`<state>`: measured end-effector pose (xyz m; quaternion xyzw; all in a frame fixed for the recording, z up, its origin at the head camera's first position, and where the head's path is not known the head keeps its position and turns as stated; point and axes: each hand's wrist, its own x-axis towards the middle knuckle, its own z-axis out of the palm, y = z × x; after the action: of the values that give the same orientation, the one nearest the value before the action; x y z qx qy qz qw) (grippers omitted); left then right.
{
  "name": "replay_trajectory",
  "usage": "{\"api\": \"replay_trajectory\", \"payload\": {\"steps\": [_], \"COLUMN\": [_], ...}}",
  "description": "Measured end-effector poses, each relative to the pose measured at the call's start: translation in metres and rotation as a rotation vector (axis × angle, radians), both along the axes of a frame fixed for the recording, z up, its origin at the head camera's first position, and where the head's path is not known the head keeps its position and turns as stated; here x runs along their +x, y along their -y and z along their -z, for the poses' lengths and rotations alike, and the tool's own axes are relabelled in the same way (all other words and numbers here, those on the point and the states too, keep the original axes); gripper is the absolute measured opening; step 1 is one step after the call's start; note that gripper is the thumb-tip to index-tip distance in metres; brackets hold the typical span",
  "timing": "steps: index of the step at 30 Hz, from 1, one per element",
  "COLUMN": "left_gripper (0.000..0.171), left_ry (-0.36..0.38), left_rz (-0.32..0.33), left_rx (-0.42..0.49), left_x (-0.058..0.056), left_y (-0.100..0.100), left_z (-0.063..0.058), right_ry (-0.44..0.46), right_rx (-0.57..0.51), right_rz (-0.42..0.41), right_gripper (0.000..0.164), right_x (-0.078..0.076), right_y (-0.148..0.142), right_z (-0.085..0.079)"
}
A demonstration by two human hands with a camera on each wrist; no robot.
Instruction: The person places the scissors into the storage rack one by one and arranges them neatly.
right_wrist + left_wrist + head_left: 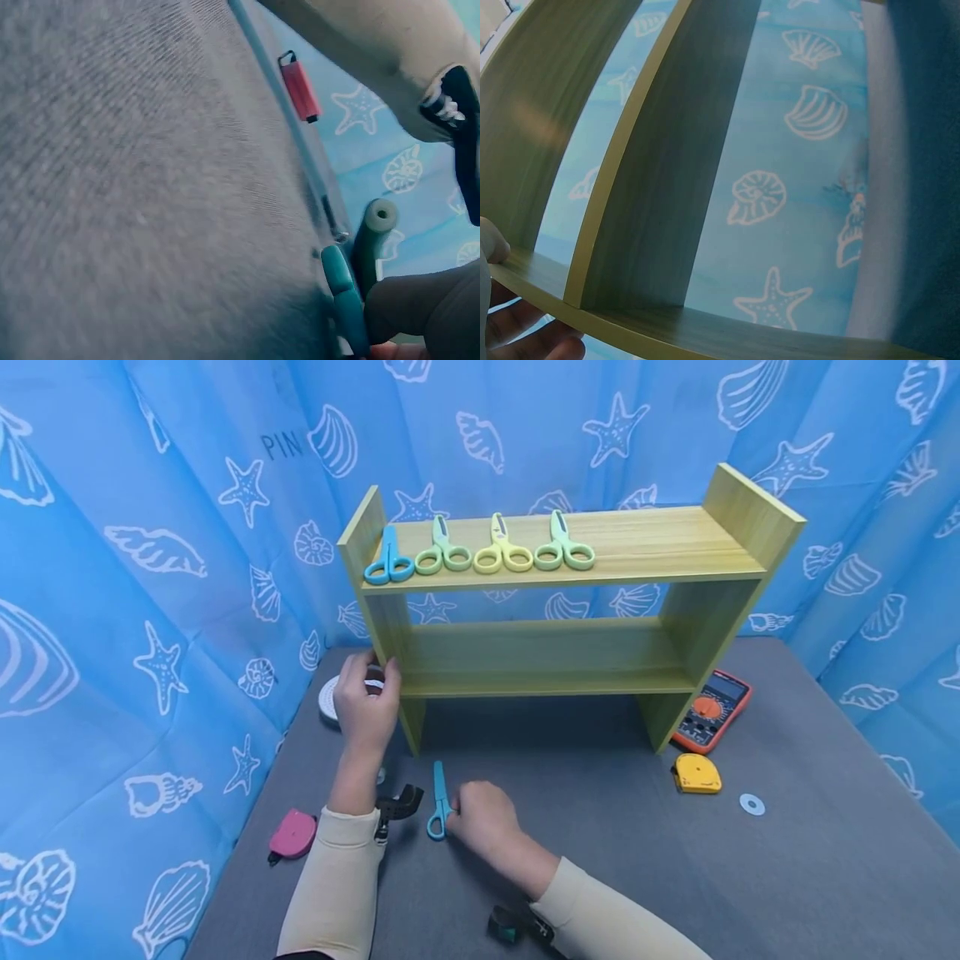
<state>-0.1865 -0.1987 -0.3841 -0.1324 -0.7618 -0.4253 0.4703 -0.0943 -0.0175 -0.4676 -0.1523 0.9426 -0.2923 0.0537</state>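
My left hand (pixel 367 702) grips the left side panel of a two-tier wooden shelf (pixel 637 539); in the left wrist view the thumb (pixel 492 241) lies inside the panel and the fingers outside it. Blue scissors (pixel 439 785) are in front of the shelf, blades pointing toward it. My right hand (pixel 486 820) pinches them at the handle, hiding part of one loop. The right wrist view shows the teal handle (pixel 345 296) beside the fingers. On the upper board, more scissors stand in a row: blue (pixel 389 560), two green (pixel 442 550) and yellow (pixel 501 547).
A white round reel (pixel 328 697) sits behind my left hand, and a pink tape measure (pixel 292 835) lies left of that forearm. Right of the shelf are a multimeter (pixel 711 714), a yellow tape measure (pixel 697 774) and a flat ring (pixel 752 812). A patterned curtain (pixel 165 610) surrounds the table.
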Motion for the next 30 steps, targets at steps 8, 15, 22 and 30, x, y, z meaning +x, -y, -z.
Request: {"api": "replay_trajectory", "payload": {"steps": [8, 15, 22, 30], "left_gripper": [0.016, 0.016, 0.019, 0.022], "left_ry": [-0.005, -0.007, 0.007, 0.011], "left_rz": [0.008, 0.0, 0.002, 0.026], "left_rx": [0.02, 0.012, 0.01, 0.02], "left_x": [-0.001, 0.0, -0.001, 0.0], "left_y": [-0.002, 0.0, 0.002, 0.0], "left_z": [0.0, 0.0, 0.001, 0.0], "right_ry": [0.035, 0.073, 0.053, 0.087], "right_rx": [-0.104, -0.175, -0.227, -0.242], "right_rz": [0.019, 0.031, 0.071, 0.145], "right_gripper": [0.018, 0.007, 0.006, 0.007], "right_x": [0.006, 0.012, 0.02, 0.028], "right_y": [-0.025, -0.046, -0.066, -0.087], "right_z": [-0.023, -0.05, -0.072, -0.092]}}
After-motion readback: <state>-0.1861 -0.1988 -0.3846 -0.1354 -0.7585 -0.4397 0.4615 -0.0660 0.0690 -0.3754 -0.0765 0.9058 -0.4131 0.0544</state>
